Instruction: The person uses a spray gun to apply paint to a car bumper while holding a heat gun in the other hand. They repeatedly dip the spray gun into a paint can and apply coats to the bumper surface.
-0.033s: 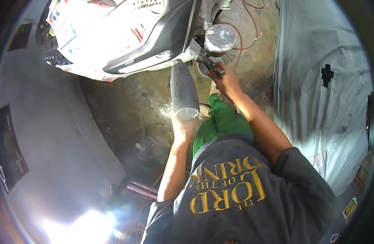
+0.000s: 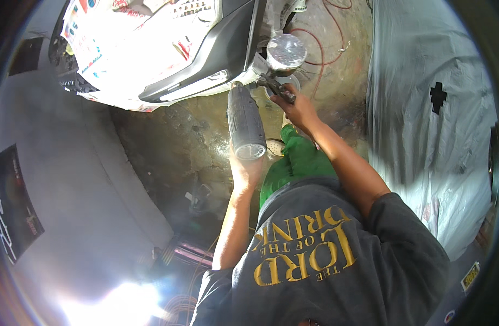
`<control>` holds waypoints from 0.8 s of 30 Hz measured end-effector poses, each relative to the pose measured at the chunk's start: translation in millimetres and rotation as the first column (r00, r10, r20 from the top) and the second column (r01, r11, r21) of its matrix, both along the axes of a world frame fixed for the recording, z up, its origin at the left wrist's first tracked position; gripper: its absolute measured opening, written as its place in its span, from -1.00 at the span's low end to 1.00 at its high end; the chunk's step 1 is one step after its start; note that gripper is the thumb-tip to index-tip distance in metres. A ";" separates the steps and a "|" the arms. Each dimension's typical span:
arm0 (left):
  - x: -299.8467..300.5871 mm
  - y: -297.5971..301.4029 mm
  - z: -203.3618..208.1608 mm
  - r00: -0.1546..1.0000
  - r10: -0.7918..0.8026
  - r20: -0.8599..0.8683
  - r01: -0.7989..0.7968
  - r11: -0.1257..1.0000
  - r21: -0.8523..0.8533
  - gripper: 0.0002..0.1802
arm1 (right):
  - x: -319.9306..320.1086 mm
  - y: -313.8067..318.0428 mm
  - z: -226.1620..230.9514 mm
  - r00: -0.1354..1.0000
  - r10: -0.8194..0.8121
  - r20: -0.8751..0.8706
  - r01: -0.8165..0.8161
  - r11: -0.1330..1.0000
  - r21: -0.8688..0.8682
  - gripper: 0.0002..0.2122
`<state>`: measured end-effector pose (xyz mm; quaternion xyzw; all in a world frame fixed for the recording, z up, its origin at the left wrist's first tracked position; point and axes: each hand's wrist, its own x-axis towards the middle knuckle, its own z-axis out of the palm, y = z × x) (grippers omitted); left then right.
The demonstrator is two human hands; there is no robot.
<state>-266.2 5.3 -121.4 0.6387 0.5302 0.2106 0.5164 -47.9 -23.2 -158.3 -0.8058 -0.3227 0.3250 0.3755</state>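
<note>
My left hand (image 2: 244,174) is closed around a grey heat gun (image 2: 246,122), its grip hidden beneath the body. The gun's metal nozzle points away from me, close to the lower edge of a dark grey car bumper (image 2: 211,62). In my right hand (image 2: 302,108) is a paint spray gun (image 2: 276,88), held to the right of the heat gun. A round, paint-smeared cup (image 2: 286,52) tops the spray gun, beside the bumper's corner. My right fingers wrap the spray gun's handle and are partly hidden.
Printed white masking sheet (image 2: 135,49) covers the bodywork beyond the bumper. A white bucket (image 2: 294,82) stands partly under the spray gun. A red hose (image 2: 320,49) curves over the floor. Plastic sheeting (image 2: 418,141) hangs at right; coiled cable (image 2: 179,304) lies at lower left near a bright lamp (image 2: 114,307).
The spray gun and its cup have shifted slightly left, toward the bumper, with my right hand. My left hand and the heat gun stay almost still.
</note>
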 end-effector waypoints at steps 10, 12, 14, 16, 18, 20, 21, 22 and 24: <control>11.8 -0.8 -15.2 0.994 -0.069 -0.088 0.060 0.993 -0.099 -0.21 | 18.0 3.8 -24.1 0.995 -0.101 -0.026 0.103 0.993 0.060 -0.47; 15.0 -1.4 -11.2 0.990 -0.074 -0.119 0.063 0.994 -0.093 -0.22 | 22.6 3.1 -23.8 0.991 -0.130 -0.028 0.131 0.990 0.043 -0.46; 17.8 -2.4 -6.4 0.991 -0.066 -0.118 0.056 0.995 -0.088 -0.25 | 27.4 1.8 -14.9 0.988 -0.135 -0.079 0.133 0.991 -0.024 -0.45; 20.5 -3.9 -2.8 0.995 -0.054 -0.083 0.047 0.995 -0.085 -0.28 | 32.2 1.4 -6.9 0.990 -0.128 -0.063 0.127 0.992 -0.021 -0.45; 22.4 -4.1 2.1 0.996 -0.048 -0.073 0.045 0.998 -0.049 -0.33 | 33.2 1.8 -3.8 0.992 -0.115 -0.042 0.116 0.993 0.005 -0.46; 23.0 -5.2 8.0 0.996 -0.044 -0.077 0.045 0.999 0.010 -0.38 | 30.6 4.1 -2.2 0.995 -0.098 -0.018 0.098 0.994 0.053 -0.48; 22.5 -5.7 10.1 0.996 -0.044 -0.079 0.048 0.998 0.049 -0.41 | 28.3 5.7 0.7 0.997 -0.077 -0.028 0.078 0.996 0.046 -0.48; 22.0 -6.5 12.8 0.996 -0.044 -0.083 0.051 0.995 0.089 -0.43 | 25.7 6.9 3.7 0.998 -0.056 -0.040 0.058 0.998 0.039 -0.49; 21.5 -8.5 21.7 0.991 -0.034 -0.129 0.047 0.994 0.098 -0.54 | 21.4 7.7 10.8 0.999 0.003 -0.053 0.000 0.998 0.061 -0.51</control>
